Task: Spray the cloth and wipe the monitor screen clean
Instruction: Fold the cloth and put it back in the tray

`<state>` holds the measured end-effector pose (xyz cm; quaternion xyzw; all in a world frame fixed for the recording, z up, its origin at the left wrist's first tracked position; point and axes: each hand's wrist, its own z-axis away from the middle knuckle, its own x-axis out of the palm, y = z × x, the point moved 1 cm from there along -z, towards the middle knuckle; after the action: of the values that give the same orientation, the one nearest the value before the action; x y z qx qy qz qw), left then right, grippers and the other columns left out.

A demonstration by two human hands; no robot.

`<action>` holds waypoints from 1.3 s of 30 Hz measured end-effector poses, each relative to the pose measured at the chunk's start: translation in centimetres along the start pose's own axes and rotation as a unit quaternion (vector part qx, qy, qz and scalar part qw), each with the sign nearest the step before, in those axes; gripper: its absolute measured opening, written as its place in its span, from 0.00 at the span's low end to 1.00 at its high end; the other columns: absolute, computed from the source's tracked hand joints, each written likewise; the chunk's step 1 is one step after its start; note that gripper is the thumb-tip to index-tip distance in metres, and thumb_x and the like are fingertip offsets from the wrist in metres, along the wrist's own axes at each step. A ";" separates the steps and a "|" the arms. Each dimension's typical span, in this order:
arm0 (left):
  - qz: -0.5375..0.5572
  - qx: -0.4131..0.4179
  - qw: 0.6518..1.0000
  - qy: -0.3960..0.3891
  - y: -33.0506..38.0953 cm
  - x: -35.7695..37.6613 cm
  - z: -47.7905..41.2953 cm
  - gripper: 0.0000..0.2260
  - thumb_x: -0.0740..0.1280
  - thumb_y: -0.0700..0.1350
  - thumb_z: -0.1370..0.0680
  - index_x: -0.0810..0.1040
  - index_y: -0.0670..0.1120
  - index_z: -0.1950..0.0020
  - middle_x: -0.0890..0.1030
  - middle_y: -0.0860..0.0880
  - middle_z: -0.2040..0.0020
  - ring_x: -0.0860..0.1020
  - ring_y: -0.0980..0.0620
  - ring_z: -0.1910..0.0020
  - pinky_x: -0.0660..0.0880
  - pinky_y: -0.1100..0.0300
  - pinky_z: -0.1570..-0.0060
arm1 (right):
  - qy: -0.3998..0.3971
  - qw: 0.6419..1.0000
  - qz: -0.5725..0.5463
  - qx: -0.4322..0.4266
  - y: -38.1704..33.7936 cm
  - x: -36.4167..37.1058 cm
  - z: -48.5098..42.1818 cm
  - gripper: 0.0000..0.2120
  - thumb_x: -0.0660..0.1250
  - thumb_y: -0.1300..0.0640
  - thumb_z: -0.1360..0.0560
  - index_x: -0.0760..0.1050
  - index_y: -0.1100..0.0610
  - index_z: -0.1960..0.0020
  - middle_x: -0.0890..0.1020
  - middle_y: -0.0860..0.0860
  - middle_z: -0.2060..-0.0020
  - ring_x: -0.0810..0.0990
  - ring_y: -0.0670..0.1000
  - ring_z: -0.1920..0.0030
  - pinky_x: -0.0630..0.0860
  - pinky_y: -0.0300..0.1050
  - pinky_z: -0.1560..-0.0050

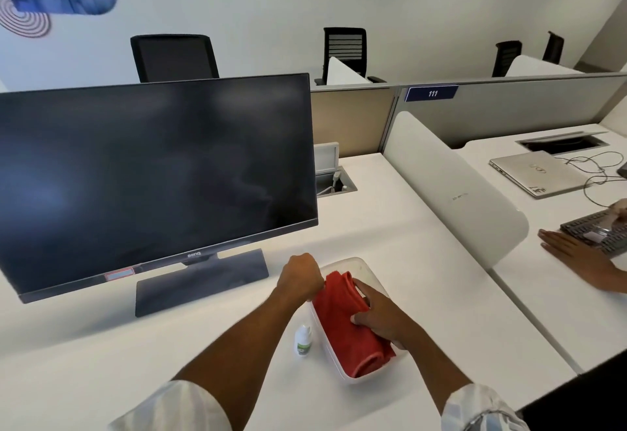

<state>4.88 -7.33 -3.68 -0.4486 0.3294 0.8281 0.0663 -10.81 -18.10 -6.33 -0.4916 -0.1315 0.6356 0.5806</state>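
Red terry cloth (349, 325), nappy and thick, lies loosely rolled in a tub (359, 262) of cloudy white plastic with rounded corners. The tub sits on a matte white desk (424, 278), right of the monitor's base.

Head view, materials:
- Monitor (152, 176): wide, thin-bezelled, black. The glass is dark and carries pale smears and hazy patches. It stands upright on a flat, dark grey slab foot (200, 281).
- Bottle (303, 340): small, white plastic with a green label, upright on the desk just left of the tub. Neither hand touches it.
- Divider (451, 186): smooth white panel with a rounded end, between this desk and the next.
- Next desk: closed silver laptop (539, 172), thin dark cables, a grey keyboard (597, 232). Another person's hand (573, 254) lies flat beside the keyboard.
- Behind: grey partition, black mesh chairs, white wall with lettering.

Hands:
- Left hand (300, 276): closed into a fist at the tub's far left corner, knuckles up. The cloth's far edge runs up into the fist, so it grips the cloth there.
- Right hand (383, 320): over the middle of the cloth, fingers spread and bent across the top of the roll, thumb tucked against a fold on the near side. It holds the cloth between thumb and fingers.
- Both forearms are bare, with pale sleeves pushed up near the elbows.
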 end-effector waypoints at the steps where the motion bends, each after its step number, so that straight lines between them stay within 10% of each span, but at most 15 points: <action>1: -0.008 0.001 1.000 0.001 -0.1 0.1 -0.1 0.06 0.71 0.42 0.26 0.83 0.40 0.54 0.85 0.44 0.58 0.84 0.48 0.61 0.82 0.56 0.54 | 0.000 1.000 0.002 0.006 0.1 0.2 -0.1 0.37 0.68 0.59 0.27 0.56 0.45 0.23 0.75 0.51 0.33 0.76 0.54 0.38 0.74 0.56 0.35; 10: -0.068 0.010 0.998 -0.012 -0.5 1.0 -0.3 0.07 0.69 0.41 0.27 0.82 0.42 0.52 0.84 0.45 0.57 0.83 0.47 0.61 0.82 0.53 0.55 | 0.003 0.989 -0.125 0.084 1.1 1.1 -1.5 0.27 0.64 0.66 0.26 0.69 0.50 0.29 0.81 0.55 0.42 0.81 0.58 0.44 0.78 0.59 0.40; 18: -0.075 0.022 0.996 -0.033 -0.9 1.7 -0.5 0.08 0.70 0.41 0.29 0.83 0.42 0.52 0.84 0.44 0.58 0.83 0.46 0.60 0.82 0.51 0.53 | 0.069 0.994 0.012 0.078 0.2 2.1 -2.0 0.20 0.64 0.64 0.28 0.73 0.56 0.36 0.81 0.54 0.47 0.79 0.52 0.52 0.76 0.44 0.51; 26: 0.066 0.088 0.994 -0.013 -1.5 -0.1 -0.4 0.08 0.68 0.40 0.24 0.85 0.43 0.49 0.85 0.45 0.57 0.82 0.50 0.67 0.81 0.60 0.66 | 0.193 0.965 0.174 -0.023 -4.1 2.1 -0.8 0.27 0.66 0.57 0.25 0.66 0.56 0.28 0.74 0.55 0.34 0.74 0.55 0.35 0.71 0.47 0.36; 31: 0.149 0.093 0.984 0.035 -2.6 -1.3 0.7 0.08 0.67 0.41 0.23 0.85 0.43 0.50 0.85 0.47 0.55 0.82 0.52 0.65 0.79 0.65 0.67 | 0.062 0.991 0.059 -0.107 -6.8 2.7 1.5 0.18 0.65 0.64 0.29 0.79 0.52 0.42 0.81 0.47 0.54 0.82 0.49 0.59 0.83 0.46 0.60; 39: 0.232 0.102 0.967 0.019 -6.1 -1.0 3.7 0.15 0.62 0.32 0.27 0.85 0.44 0.50 0.85 0.49 0.56 0.83 0.54 0.60 0.81 0.62 0.58 | 0.006 0.973 0.161 -0.168 -6.7 5.3 3.5 0.17 0.73 0.54 0.30 0.78 0.47 0.41 0.81 0.42 0.50 0.80 0.43 0.55 0.75 0.31 0.56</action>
<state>5.37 -0.19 -4.51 -0.3665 0.5081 0.7744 -0.0881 -8.60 -10.12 -2.23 -0.6010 -0.1523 0.6861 0.3807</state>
